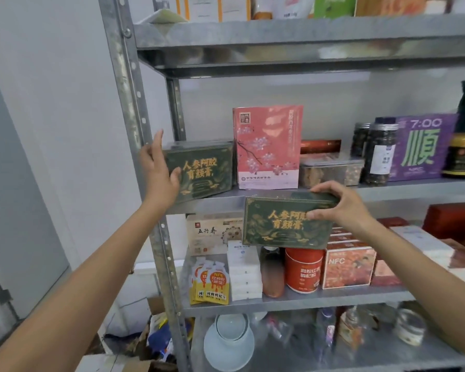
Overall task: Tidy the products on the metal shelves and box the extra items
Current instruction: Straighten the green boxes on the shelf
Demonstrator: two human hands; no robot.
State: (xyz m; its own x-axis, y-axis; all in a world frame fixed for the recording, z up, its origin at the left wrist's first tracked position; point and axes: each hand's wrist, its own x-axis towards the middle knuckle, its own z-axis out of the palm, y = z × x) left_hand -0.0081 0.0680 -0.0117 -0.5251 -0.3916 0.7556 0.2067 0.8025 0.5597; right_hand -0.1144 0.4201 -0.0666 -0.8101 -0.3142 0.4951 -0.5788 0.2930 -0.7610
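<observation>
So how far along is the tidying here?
Looks done: the pink box stands upright on the middle shelf. In hand: the left hand holds the green box, the right hand holds a second green box in front. Left: placing it, and the crowded lower shelf.

Two green boxes (199,170), one pink box (267,146)

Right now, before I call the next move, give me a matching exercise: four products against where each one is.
Things: 1 pink blossom box; 2 red canister; 3 purple 7:00 box; 4 lower green box.
Places: A in the right hand, held in the air; B middle shelf, beside the dark jars; C shelf below, left of the NFC box; D middle shelf, beside the upper green box the left hand grips.
Pairs: 1-D; 2-C; 3-B; 4-A.
</observation>
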